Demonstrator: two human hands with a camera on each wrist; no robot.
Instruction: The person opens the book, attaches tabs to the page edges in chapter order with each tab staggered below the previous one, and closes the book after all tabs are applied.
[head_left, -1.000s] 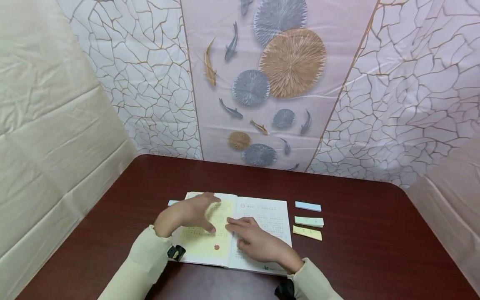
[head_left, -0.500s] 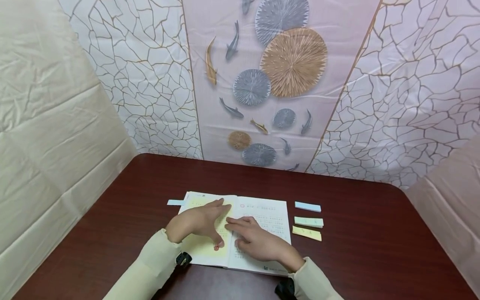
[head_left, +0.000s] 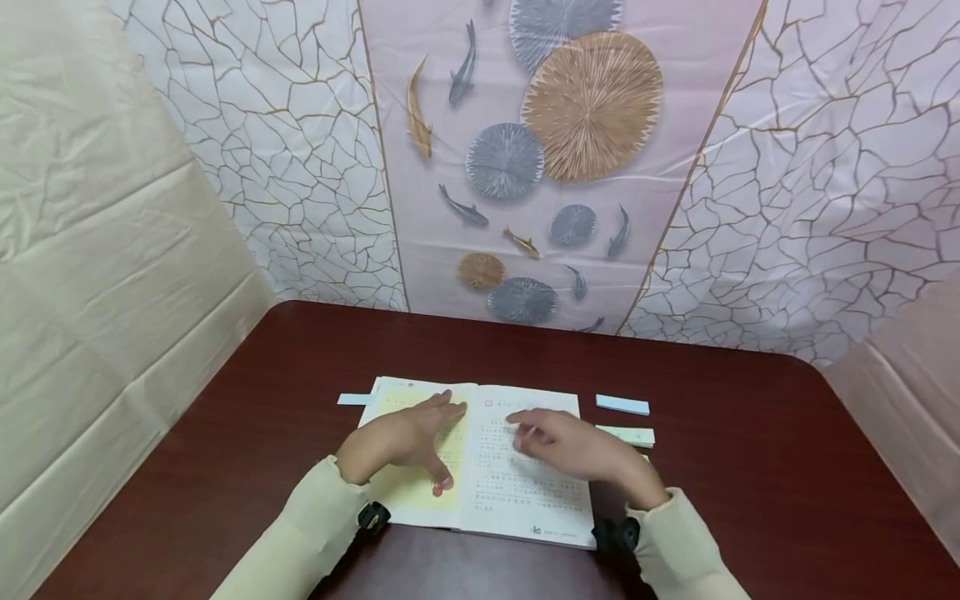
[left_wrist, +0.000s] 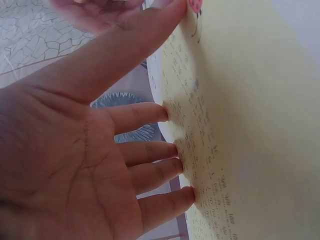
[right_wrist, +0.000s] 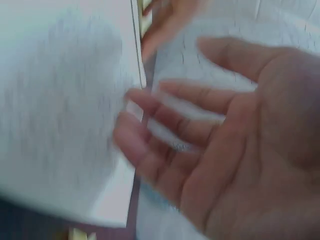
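Note:
An open book (head_left: 525,508) lies on the dark red table, its left page yellow and its right page white with printed text. My left hand (head_left: 405,437) spreads over the yellow page; in the left wrist view its straight fingertips (left_wrist: 186,195) press on the paper, the thumb by a red ladybird picture (left_wrist: 195,5). Above the white page is my right hand (head_left: 573,446), fingers loosely bent and holding nothing. The right wrist view shows its palm (right_wrist: 235,145), blurred, beside the white page (right_wrist: 60,110). A pale blue sticky tab (head_left: 354,399) sticks out from the book's left edge.
Right of the book lie a blue stack of sticky tabs (head_left: 622,405) and a green stack (head_left: 633,436). A yellow stack is mostly hidden behind my right forearm. A patterned cloth (head_left: 322,167) hangs behind the table (head_left: 750,450), with plain cloth at the left.
My left hand has slid right and slightly down across the yellow page. My right hand has left the book's middle fold and moved right and up. The blue tab shows more fully.

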